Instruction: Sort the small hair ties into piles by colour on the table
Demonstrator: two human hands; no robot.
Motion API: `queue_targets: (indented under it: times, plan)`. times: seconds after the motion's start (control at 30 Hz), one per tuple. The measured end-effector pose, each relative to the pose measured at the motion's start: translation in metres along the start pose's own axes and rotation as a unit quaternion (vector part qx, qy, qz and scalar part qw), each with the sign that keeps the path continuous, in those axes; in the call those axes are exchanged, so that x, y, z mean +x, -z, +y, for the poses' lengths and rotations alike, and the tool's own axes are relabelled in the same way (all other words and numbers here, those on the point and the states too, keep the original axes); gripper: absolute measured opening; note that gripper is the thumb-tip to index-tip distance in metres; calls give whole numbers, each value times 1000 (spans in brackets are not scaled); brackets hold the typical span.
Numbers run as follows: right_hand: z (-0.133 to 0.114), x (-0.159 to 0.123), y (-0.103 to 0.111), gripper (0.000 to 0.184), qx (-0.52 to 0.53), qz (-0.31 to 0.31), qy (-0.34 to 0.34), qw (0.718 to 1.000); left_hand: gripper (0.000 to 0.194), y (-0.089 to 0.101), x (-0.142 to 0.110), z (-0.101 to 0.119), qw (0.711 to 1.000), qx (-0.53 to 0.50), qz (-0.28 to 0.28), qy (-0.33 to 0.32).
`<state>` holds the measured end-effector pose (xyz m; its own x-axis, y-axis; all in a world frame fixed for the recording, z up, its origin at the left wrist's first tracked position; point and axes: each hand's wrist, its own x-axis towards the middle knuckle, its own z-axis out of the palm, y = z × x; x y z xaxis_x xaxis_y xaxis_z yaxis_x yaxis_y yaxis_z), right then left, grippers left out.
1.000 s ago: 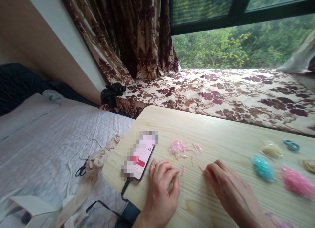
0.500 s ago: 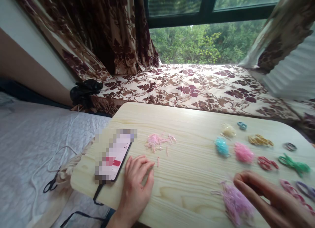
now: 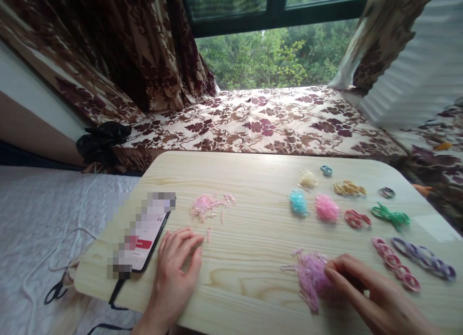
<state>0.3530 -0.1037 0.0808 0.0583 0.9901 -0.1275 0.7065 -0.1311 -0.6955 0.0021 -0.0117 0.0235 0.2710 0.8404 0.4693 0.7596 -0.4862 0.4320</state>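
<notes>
A pale table (image 3: 253, 248) lies below the top-edge window (image 3: 277, 18), left hand (image 3: 178, 259) loosely open, right hand (image 3: 369, 288) at lower-right purple strands (image 3: 311, 276), its grip impossible to tell.

A phone (image 3: 154, 231) with a lit, partly pixelated screen lies near the left edge of the wood-grain table (image 3: 253, 168). A black strap (image 3: 116, 294) extends from its lower end. A quilted bed (image 3: 21, 205) adjoins the table at left, carrying a white cable (image 3: 29, 282) and a black looped item (image 3: 56, 292). Beyond the table is a ledge (image 3: 249, 127) with a floral cover; a black bag (image 3: 103, 138) sits at its left end. Patterned curtains (image 3: 159, 60) flank a dark-framed window (image 3: 277, 19). Green foliage (image 3: 253, 62) is visible outside.
</notes>
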Motion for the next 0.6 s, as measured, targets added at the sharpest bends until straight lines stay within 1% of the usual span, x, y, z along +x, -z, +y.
queue_targets:
  times: [0.23, 0.4, 0.5, 0.6]
  plan:
    - [10, -3, 4, 37, 1, -15, -24, 1000, 20, 0, 1, -1, 1000, 2, -2, -22]
    - [15, -9, 6, 34, 7, -10, -37, 999, 20, 1, 2, -3, 1000, -7, -8, -27]
    - [14, -10, 8, 32, 11, -8, -30, 999, 20, 1, 2, -4, 999, -2, -8, -35]
    - [13, -9, 10, 31, 9, 13, 2, 1000, 20, 1, 3, -5, 999, 4, -8, -41]
